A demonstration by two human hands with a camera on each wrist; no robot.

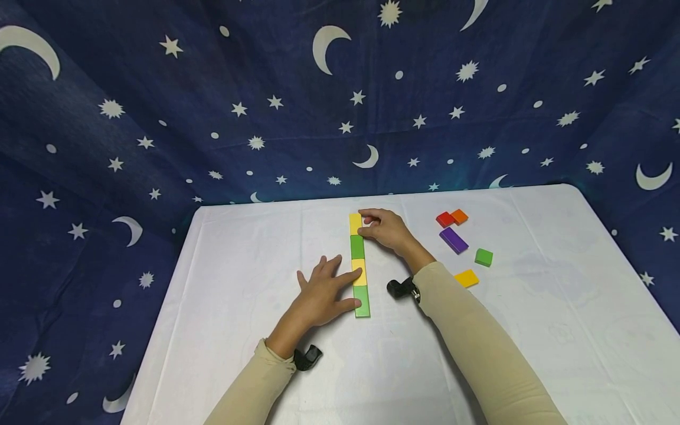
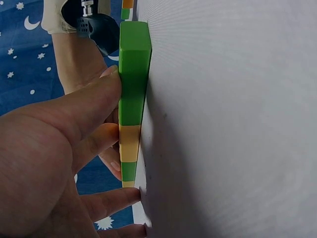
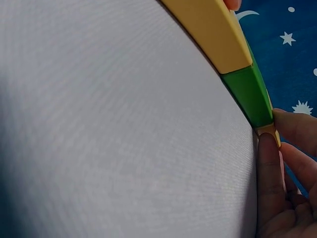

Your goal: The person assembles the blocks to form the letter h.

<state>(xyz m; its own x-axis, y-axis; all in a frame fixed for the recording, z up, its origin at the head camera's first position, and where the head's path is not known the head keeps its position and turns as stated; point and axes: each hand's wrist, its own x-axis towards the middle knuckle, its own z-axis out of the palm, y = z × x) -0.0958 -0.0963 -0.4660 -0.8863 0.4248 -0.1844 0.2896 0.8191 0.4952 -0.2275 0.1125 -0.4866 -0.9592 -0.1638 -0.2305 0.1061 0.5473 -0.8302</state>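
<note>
A straight row of blocks, alternating yellow and green, lies end to end on the white table (image 1: pixel 212 295). My left hand (image 1: pixel 320 299) rests along its left side with the fingers spread; the thumb touches the nearest green block (image 1: pixel 363 310) and the index finger reaches the near yellow block (image 1: pixel 360 281). At the far end, my right hand (image 1: pixel 390 229) pinches the far yellow block (image 1: pixel 355 224) with thumb and fingertips. Between the two yellow blocks sits another green block (image 1: pixel 357 247). The right wrist view shows the right thumb (image 3: pixel 268 153) against that yellow block's side.
To the right lie loose pieces: a red block (image 1: pixel 445 219), an orange block (image 1: pixel 459 217), a purple block (image 1: pixel 454 240), a green block (image 1: pixel 484 257) and a yellow block (image 1: pixel 467 278) partly behind the right sleeve. A dark blue starry cloth (image 1: pixel 297 153) hangs behind the table.
</note>
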